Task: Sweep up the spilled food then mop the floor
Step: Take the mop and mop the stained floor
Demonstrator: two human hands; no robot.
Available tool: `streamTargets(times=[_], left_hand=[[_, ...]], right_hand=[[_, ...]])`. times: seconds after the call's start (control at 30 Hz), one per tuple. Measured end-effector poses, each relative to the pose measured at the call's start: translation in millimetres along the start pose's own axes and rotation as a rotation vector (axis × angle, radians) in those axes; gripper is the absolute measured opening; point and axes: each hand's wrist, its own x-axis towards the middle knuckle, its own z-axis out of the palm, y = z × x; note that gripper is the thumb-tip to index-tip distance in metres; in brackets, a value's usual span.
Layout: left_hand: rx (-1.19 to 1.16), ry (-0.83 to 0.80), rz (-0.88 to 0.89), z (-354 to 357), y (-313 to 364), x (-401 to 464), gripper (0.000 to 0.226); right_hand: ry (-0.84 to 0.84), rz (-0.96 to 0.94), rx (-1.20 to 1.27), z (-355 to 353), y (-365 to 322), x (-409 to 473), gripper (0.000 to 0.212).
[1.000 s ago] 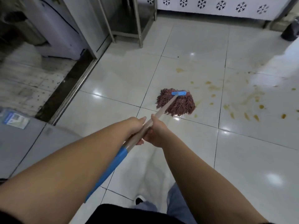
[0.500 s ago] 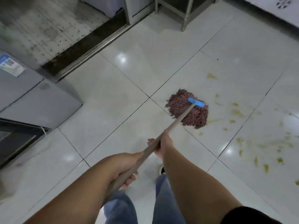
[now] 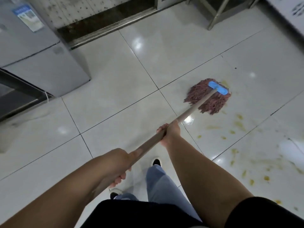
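Mop (image 3: 207,96) head now farther right on the floor (image 3: 115,89) than before, touching the near edge of the yellow stains (image 3: 238,124). Left hand (image 3: 118,162) and right hand (image 3: 167,132) both grasp the handle (image 3: 189,111), more spread apart than earlier. No containers visible.

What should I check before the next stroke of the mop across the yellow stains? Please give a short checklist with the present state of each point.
1. Both hands on the handle: left hand grips near the end, right hand grips further down the mop handle. Ok.
2. Mop head flat on the floor: ok.
3. Yellow stains cleared: not ok, many remain to the right.
4. Shoes away from the stains: ok.
5. Mop wet enough: cannot tell.
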Motion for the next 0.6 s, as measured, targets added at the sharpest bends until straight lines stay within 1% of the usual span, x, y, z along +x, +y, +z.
streamTargets(times=[0.17,0.33,0.4,0.5,0.57,0.6], left_hand=[[0.009,0.031,0.174,17,-11,-6,0.057],[-0.041,0.010,0.273,13,-10,-8,0.056],[-0.039,-0.022,0.270,6,-12,-5,0.056],[0.014,-0.150,0.235,-12,-24,3,0.058],[0.070,-0.208,0.189,-26,-39,13,0.060],[0.062,-0.234,0.143,-30,-49,17,0.060]], right_hand=[[-0.003,-0.132,0.039,-6,-17,-28,0.040],[-0.032,-0.230,0.025,-1,-28,-38,0.035],[-0.050,-0.233,0.028,3,-22,-35,0.037],[-0.045,-0.181,0.019,5,2,-20,0.039],[-0.021,-0.124,-0.037,4,27,-6,0.038],[-0.004,-0.093,-0.087,2,43,3,0.036]])
